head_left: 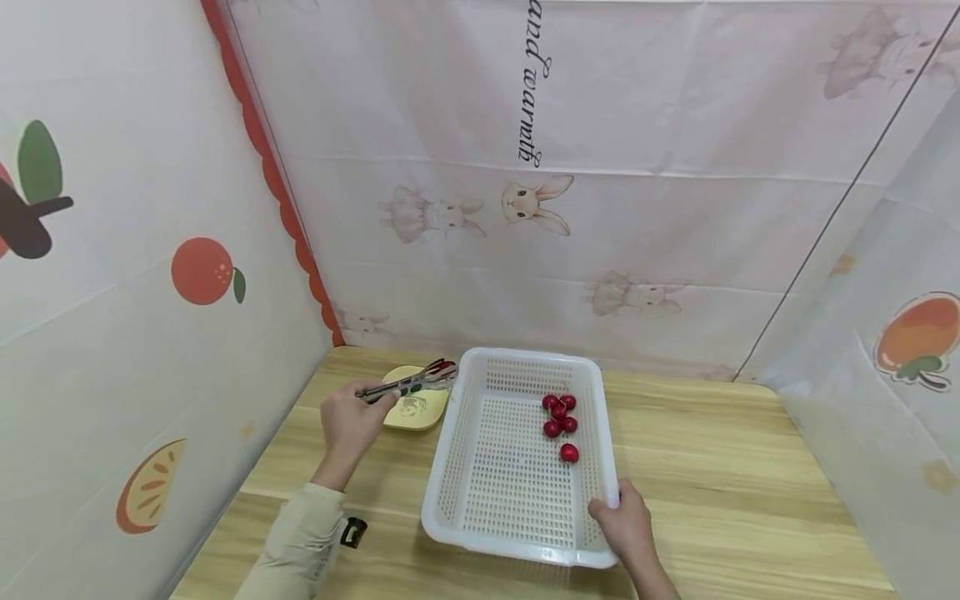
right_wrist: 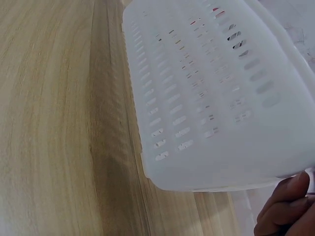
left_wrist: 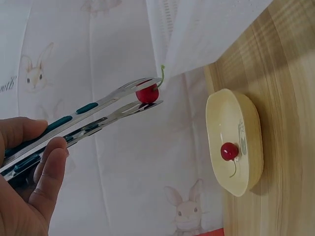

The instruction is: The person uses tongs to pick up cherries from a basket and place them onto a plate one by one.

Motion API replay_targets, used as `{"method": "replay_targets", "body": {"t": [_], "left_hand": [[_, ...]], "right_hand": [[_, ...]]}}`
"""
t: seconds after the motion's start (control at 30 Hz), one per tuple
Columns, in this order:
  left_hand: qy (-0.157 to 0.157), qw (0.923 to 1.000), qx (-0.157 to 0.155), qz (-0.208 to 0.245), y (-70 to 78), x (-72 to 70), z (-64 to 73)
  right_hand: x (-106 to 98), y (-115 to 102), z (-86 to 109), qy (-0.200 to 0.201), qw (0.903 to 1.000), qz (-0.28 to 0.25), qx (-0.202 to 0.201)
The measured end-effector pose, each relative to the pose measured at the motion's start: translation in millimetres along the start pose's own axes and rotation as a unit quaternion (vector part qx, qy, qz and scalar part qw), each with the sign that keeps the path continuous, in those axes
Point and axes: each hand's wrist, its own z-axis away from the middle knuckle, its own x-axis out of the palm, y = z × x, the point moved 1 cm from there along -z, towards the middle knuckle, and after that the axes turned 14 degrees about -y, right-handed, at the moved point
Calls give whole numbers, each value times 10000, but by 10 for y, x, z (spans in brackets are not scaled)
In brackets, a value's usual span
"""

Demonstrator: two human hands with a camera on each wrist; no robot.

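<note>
My left hand (head_left: 352,425) squeezes tongs (left_wrist: 106,101) round a cherry (left_wrist: 146,93) — likely against slipping; my right hand (head_left: 628,520) grips the basket rim (head_left: 517,547) — apparently for steadiness.

Behind the pale wood-grained table (head_left: 712,467), a back sheet (head_left: 450,92) bears rabbits (head_left: 519,202) and sideways lettering (head_left: 529,83), "and warmth". Left of the table, a white side sheet (head_left: 82,358) carries fruit pictures (head_left: 201,271), with a red scalloped border (head_left: 273,177) along its far edge. Right of the table, a right-hand sheet (head_left: 870,433) shows an orange fruit picture (head_left: 922,332); a dark line (head_left: 832,218) slants toward the table's back edge.
</note>
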Motion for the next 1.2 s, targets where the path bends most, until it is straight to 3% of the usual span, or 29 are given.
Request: {"method": "replay_targets", "body": {"t": [0.23,0.57,1.2], "left_hand": [[66,9998,-192,-55,-98,-52,-22],[40,9983,-465,-350,-278,-22,-66],[-164,9921,-1219,-245,-655,195,-182]], "right_hand": [[4,2,-2,-63,10000,-28,-41],[6,1,6,16,9999,-10,-122],[6,14,-8,-4,9999,-33,-119]]}}
